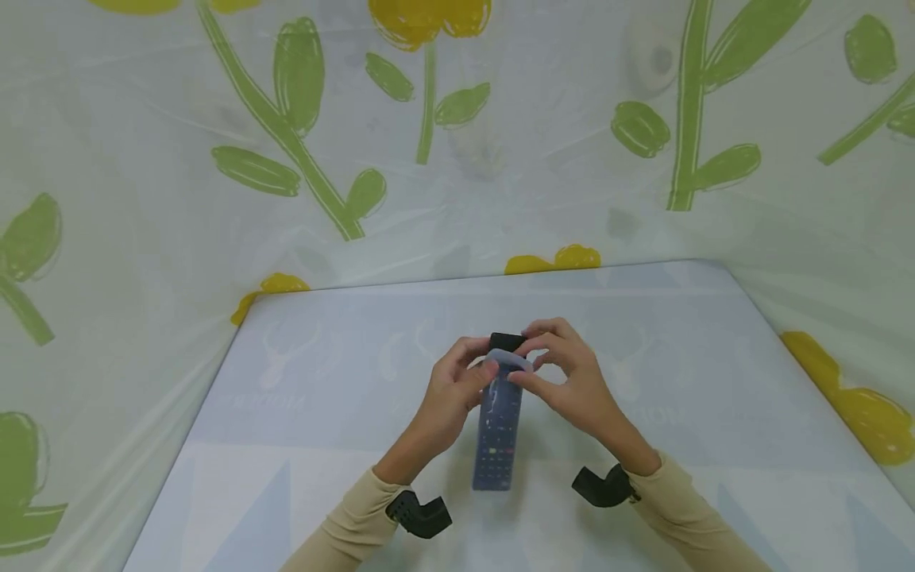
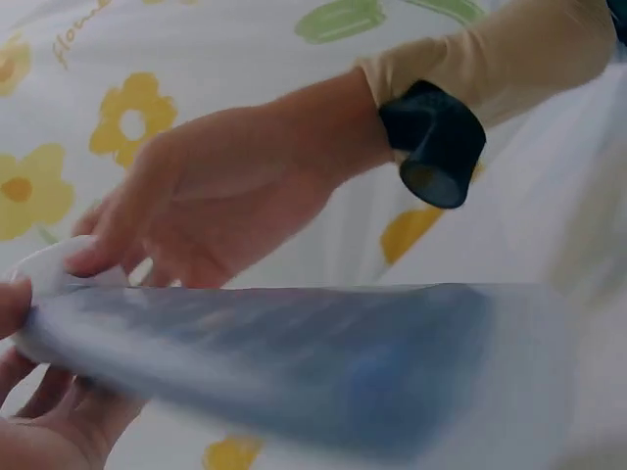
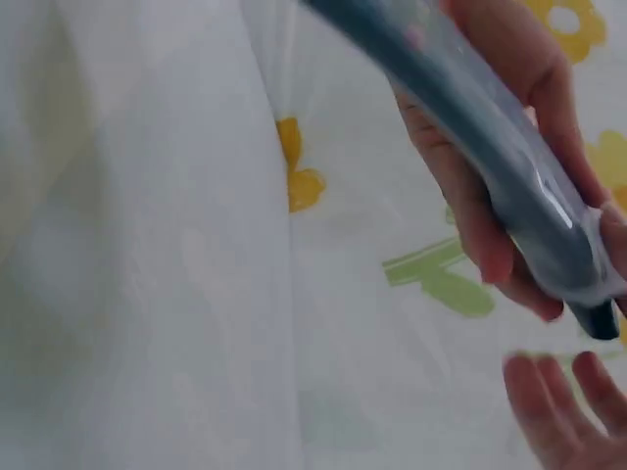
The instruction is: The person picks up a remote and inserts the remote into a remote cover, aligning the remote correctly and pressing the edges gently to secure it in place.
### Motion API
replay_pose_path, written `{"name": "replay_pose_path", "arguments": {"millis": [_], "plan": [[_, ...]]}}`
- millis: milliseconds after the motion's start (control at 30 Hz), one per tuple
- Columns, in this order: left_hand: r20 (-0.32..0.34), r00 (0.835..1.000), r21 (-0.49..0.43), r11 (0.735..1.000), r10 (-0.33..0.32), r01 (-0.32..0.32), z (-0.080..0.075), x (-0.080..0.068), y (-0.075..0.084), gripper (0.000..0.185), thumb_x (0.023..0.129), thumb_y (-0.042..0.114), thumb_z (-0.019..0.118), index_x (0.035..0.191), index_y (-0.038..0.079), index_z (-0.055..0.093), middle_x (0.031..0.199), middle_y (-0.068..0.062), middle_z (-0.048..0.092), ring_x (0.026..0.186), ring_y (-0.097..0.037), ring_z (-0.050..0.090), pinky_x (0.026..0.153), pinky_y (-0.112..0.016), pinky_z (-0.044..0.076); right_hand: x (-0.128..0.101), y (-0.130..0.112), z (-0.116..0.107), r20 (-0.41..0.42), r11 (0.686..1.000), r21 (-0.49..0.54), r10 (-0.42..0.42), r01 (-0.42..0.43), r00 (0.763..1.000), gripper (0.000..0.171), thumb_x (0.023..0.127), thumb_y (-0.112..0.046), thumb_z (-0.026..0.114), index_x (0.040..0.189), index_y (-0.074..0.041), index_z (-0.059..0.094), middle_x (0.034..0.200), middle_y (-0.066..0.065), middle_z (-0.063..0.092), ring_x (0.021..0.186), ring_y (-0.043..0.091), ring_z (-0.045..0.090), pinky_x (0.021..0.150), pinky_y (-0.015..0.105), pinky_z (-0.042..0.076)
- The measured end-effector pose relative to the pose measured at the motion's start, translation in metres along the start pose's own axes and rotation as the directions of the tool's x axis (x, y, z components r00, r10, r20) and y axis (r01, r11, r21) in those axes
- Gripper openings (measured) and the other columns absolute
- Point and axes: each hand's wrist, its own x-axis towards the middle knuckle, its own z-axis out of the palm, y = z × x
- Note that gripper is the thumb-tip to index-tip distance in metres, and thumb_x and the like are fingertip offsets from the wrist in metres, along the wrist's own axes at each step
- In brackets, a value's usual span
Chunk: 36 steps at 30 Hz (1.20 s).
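Note:
A dark remote control (image 1: 497,445) hangs in a bluish translucent protective cover (image 1: 509,360), its buttons facing up. Its black bare end (image 1: 507,342) sticks out past the cover's loose far rim. My left hand (image 1: 452,389) grips the covered remote near that end, thumb on top. At the same end, my right hand (image 1: 575,385) pinches the cover's rim between thumb and fingers. In the left wrist view the covered remote (image 2: 294,362) is blurred. The right wrist view shows the left hand (image 3: 470,186) behind the remote and the right hand's fingers (image 3: 568,411) below its tip.
Below the hands is a table (image 1: 322,413) with a pale patterned cover. A flower-print curtain (image 1: 500,199) rises behind it and along both sides. Each forearm wears a black wrist mount (image 1: 422,515).

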Motion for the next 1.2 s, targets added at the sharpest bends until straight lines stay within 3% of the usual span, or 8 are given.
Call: {"name": "replay_pose_path", "arguments": {"millis": [133, 333, 500, 600, 700, 933, 1067, 1200], "plan": [[-0.041, 0.999, -0.01, 1.0, -0.004, 0.004, -0.001, 0.0, 0.0, 0.038, 0.099, 0.014, 0.051, 0.133, 0.001, 0.043, 0.124, -0.014, 0.045, 0.095, -0.018, 0.059, 0.076, -0.029, 0.054, -0.006, 0.016, -0.002, 0.07, 0.996, 0.077, 0.034, -0.04, 0.997, 0.033, 0.073, 0.009, 0.075, 0.103, -0.001, 0.067, 0.123, 0.016, 0.054, 0.105, 0.02, 0.056, 0.072, 0.031, 0.057], [0.039, 0.999, 0.18, 0.984, -0.008, 0.001, -0.001, 0.002, 0.006, 0.048, 0.097, 0.02, 0.054, 0.143, 0.024, 0.04, 0.127, -0.011, 0.049, 0.1, -0.022, 0.061, 0.075, -0.033, 0.054, -0.009, 0.026, -0.004, 0.041, 0.993, 0.044, -0.116, 0.114, 0.992, 0.029, 0.072, 0.011, 0.075, 0.097, -0.003, 0.073, 0.116, 0.014, 0.062, 0.092, 0.016, 0.064, 0.066, 0.027, 0.057], [0.109, 0.994, 0.259, 0.965, 0.022, -0.049, 0.001, 0.006, 0.008, 0.051, 0.094, 0.016, 0.061, 0.141, 0.021, 0.044, 0.124, -0.008, 0.057, 0.098, -0.019, 0.06, 0.07, -0.026, 0.051, -0.007, 0.026, -0.007, -0.002, 0.956, 0.034, -0.291, 0.291, 0.957, 0.022, 0.073, 0.014, 0.072, 0.088, -0.002, 0.071, 0.107, 0.019, 0.064, 0.085, 0.021, 0.065, 0.072, 0.022, 0.055], [0.137, 0.99, 0.26, 0.964, 0.019, -0.054, 0.001, 0.007, 0.008, 0.051, 0.094, 0.014, 0.061, 0.141, 0.022, 0.044, 0.121, -0.008, 0.06, 0.088, -0.02, 0.059, 0.058, -0.024, 0.047, -0.006, 0.025, -0.009, -0.025, 0.929, -0.047, -0.367, 0.366, 0.93, 0.004, 0.083, -0.004, 0.07, 0.087, -0.004, 0.07, 0.102, 0.017, 0.066, 0.085, 0.025, 0.066, 0.076, 0.02, 0.053], [0.175, 0.985, 0.254, 0.966, 0.011, -0.056, -0.001, 0.007, 0.007, 0.051, 0.094, 0.018, 0.061, 0.142, 0.021, 0.044, 0.123, -0.007, 0.059, 0.086, -0.02, 0.06, 0.054, -0.025, 0.049, -0.006, 0.024, -0.011, -0.026, 0.909, -0.114, -0.407, 0.402, 0.913, 0.018, 0.09, -0.021, 0.063, 0.088, -0.004, 0.069, 0.098, 0.015, 0.067, 0.082, 0.025, 0.066, 0.074, 0.021, 0.054], [0.265, 0.963, 0.143, 0.99, -0.037, -0.001, -0.003, 0.007, 0.003, 0.058, 0.091, 0.033, 0.064, 0.143, 0.021, 0.042, 0.127, -0.01, 0.056, 0.088, -0.019, 0.06, 0.059, -0.029, 0.054, -0.003, 0.024, -0.016, 0.009, 0.881, -0.127, -0.458, 0.455, 0.889, 0.02, 0.093, -0.021, 0.061, 0.089, -0.003, 0.068, 0.084, 0.009, 0.068, 0.067, 0.016, 0.064, 0.061, 0.022, 0.053], [0.264, 0.962, 0.116, 0.992, -0.074, 0.044, -0.005, 0.005, -0.003, 0.057, 0.093, 0.033, 0.06, 0.145, 0.021, 0.039, 0.119, -0.012, 0.057, 0.086, -0.018, 0.058, 0.062, -0.028, 0.054, -0.002, 0.024, -0.019, 0.056, 0.909, -0.044, -0.413, 0.416, 0.909, 0.008, 0.088, -0.011, 0.067, 0.089, -0.003, 0.068, 0.079, 0.006, 0.067, 0.067, 0.014, 0.062, 0.064, 0.021, 0.053], [0.174, 0.984, 0.094, 0.995, -0.049, 0.033, -0.009, -0.001, -0.008, 0.047, 0.096, 0.019, 0.056, 0.142, 0.015, 0.044, 0.118, -0.014, 0.056, 0.086, -0.019, 0.061, 0.065, -0.031, 0.056, -0.004, 0.022, -0.02, 0.1, 0.972, 0.039, -0.235, 0.232, 0.967, 0.015, 0.079, 0.006, 0.072, 0.089, -0.004, 0.069, 0.082, 0.003, 0.063, 0.069, 0.012, 0.06, 0.064, 0.021, 0.055]]}}
